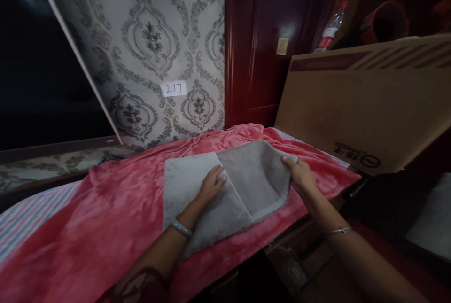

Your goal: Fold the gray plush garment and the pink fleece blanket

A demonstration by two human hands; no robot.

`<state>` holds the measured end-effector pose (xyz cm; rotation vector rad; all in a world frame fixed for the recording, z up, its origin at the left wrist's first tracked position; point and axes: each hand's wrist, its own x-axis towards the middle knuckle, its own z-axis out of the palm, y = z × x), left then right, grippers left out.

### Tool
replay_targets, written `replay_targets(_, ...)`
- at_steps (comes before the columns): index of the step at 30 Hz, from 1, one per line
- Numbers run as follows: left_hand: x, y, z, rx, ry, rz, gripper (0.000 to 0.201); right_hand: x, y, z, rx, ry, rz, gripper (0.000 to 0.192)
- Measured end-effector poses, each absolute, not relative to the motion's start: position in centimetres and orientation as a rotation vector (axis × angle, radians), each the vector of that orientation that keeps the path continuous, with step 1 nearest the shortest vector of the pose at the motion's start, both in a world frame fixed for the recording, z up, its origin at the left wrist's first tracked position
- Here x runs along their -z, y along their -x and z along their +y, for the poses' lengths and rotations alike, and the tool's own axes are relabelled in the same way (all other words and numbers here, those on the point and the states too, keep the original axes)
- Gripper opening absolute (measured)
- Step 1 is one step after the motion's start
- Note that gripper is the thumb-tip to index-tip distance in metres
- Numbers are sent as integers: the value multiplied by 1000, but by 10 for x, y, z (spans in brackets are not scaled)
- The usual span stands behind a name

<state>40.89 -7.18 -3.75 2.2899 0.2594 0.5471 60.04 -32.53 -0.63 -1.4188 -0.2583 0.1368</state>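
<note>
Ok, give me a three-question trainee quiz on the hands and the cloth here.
1. True or false: the left hand lies flat on the grey towel.
2. Which part of the towel does the right hand grip: (a) the near edge, (b) the far right corner, (c) the middle?
3. What does the towel lie on?

Key: 1 true. 2 b, pinched at the raised corner of the folded-over layer. 3 the red blanket.
</note>
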Motion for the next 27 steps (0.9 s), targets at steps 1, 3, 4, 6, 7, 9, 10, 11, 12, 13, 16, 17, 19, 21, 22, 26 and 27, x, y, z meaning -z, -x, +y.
replay_targets(1, 36, -410, -66, -583, -2082, 309, 51, -5, -589, -313, -125, 1463, -347, 33)
replay_targets(3, 31, -410, -52, -601, -1678, 402, 52, -26, -558, -286, -73, 1563, -596, 37)
replay_targets(4, 27, -408, -45, -582, -1522, 434, 55, -34, -538, -273, -39, 1600, -740, 37)
replay_targets(6, 19, -403, -30, -530, -1307, 484, 60, -40, -495, -252, -9, 1658, -1004, 34)
replay_targets(7, 16, -400, -23, -515, -1239, 504, 60, -38, -473, -244, -30, 1701, -1134, 35)
replay_targets(9, 10, -393, -11, -523, -1123, 531, 56, -27, -435, -235, -97, 1839, -1365, 41)
replay_targets(10, 9, -391, -8, -541, -1079, 531, 53, -19, -419, -234, -134, 1910, -1457, 43)
replay_targets(11, 8, -389, -5, -564, -1062, 521, 49, -11, -407, -233, -165, 1969, -1533, 45)
replay_targets(12, 9, -389, -2, -587, -1069, 511, 46, -3, -398, -235, -187, 2008, -1590, 47)
replay_targets(13, 11, -389, -1, -607, -1091, 508, 42, 5, -392, -236, -195, 2022, -1629, 49)
replay_targets(16, 18, -395, 3, -673, -1171, 567, 30, 27, -387, -244, -151, 1971, -1680, 62)
replay_targets(17, 20, -398, 4, -693, -1196, 598, 28, 34, -388, -247, -123, 1953, -1685, 69)
replay_targets(19, 22, -404, 9, -722, -1233, 649, 28, 45, -393, -252, -55, 1942, -1690, 80)
replay_targets(21, 20, -412, 14, -743, -1287, 696, 25, 51, -399, -255, 10, 1948, -1689, 83)
replay_targets(22, 18, -417, 17, -752, -1317, 717, 23, 52, -402, -255, 42, 1944, -1682, 83)
replay_targets(26, -1, -429, 33, -779, -1431, 755, 24, 37, -407, -248, 214, 1827, -1640, 78)
replay_targets(27, -6, -428, 38, -785, -1456, 754, 27, 32, -405, -244, 256, 1792, -1636, 77)
